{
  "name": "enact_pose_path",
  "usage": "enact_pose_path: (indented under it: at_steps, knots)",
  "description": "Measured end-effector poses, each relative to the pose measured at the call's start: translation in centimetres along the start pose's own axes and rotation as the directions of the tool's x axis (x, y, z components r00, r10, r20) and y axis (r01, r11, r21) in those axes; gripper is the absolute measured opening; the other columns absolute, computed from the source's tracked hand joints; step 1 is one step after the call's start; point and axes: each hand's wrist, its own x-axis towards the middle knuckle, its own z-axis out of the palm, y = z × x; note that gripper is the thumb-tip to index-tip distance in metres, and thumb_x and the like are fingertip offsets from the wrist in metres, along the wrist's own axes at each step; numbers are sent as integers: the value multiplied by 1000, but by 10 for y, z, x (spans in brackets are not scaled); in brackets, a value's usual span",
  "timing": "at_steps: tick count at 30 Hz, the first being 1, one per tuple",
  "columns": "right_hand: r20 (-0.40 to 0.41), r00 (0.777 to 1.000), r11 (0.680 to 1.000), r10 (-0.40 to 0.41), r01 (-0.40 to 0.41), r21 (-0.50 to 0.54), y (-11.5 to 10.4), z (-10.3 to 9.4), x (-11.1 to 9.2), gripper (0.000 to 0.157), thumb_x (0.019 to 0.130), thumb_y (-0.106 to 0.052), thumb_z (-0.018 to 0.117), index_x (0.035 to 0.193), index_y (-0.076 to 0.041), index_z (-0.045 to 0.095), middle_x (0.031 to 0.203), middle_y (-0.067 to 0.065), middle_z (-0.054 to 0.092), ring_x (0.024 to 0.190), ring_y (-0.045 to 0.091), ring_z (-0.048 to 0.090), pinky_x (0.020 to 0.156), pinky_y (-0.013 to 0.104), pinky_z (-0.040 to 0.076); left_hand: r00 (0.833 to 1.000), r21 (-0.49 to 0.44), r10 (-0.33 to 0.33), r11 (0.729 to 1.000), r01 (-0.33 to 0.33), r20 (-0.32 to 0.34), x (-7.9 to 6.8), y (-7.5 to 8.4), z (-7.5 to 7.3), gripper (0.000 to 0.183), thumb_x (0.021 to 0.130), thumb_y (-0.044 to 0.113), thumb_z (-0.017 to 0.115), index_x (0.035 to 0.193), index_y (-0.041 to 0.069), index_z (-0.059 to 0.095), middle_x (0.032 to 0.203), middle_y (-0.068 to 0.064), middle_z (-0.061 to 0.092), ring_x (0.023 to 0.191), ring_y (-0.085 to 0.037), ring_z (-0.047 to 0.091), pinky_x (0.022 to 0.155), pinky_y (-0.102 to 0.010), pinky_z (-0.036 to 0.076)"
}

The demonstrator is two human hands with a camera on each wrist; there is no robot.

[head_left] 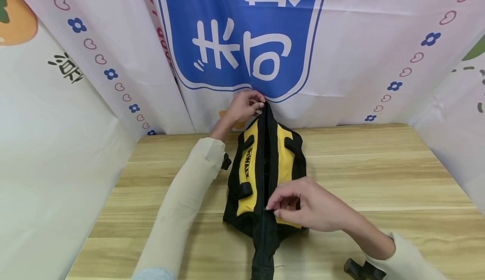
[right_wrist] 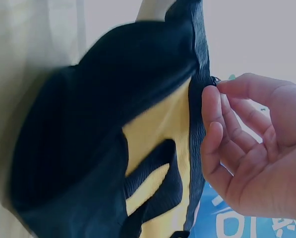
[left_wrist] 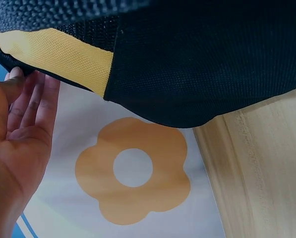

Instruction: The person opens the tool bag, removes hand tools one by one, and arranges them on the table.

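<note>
A black and yellow tool bag (head_left: 286, 158) marked DEWALT lies lengthwise on the table, its top zip parted along much of its length. At the far end, my left hand (head_left: 244, 106) pinches the tip of the bag's top edge between thumb and fingers. In the left wrist view, the bag's dark side hangs over part of the scene. Close to the near end, my right hand (head_left: 312, 206) pinches the small zip pull (right_wrist: 214, 81) with thumb and forefinger, the other fingers curled loosely. A black tail of the zip band (head_left: 263, 250) stretches toward me.
The wooden table (head_left: 379, 179) extends on both sides of the bag. Behind it hangs a white printed cloth (head_left: 348, 61) with a blue emblem, and the bag's far tip is close to that cloth. White cloth walls (head_left: 45, 153) stand left and right.
</note>
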Motion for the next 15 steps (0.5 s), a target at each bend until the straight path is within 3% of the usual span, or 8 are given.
enact_pose_path:
  at_steps: [7,15]
  knots:
    - [36,999,999,-32,32,9,-10,14,-11,23,98,-5,74,104,-27,78,95,-14,74,83,0,66,68,23,61,1000,-4,-4,1000,4,-2,-1,1,-1,8,106,4,65,110,1,71,113,-14,69,98,-27,76,80,-38,69]
    - [21,1000,1000,-3,3,15,-13,20,-18,23,98,-6,75,105,-28,78,98,-14,75,83,-1,67,68,23,61,1000,-13,-9,1000,9,-10,-1,0,0,8,106,5,66,111,2,71,113,-13,68,98,-27,75,82,-39,69]
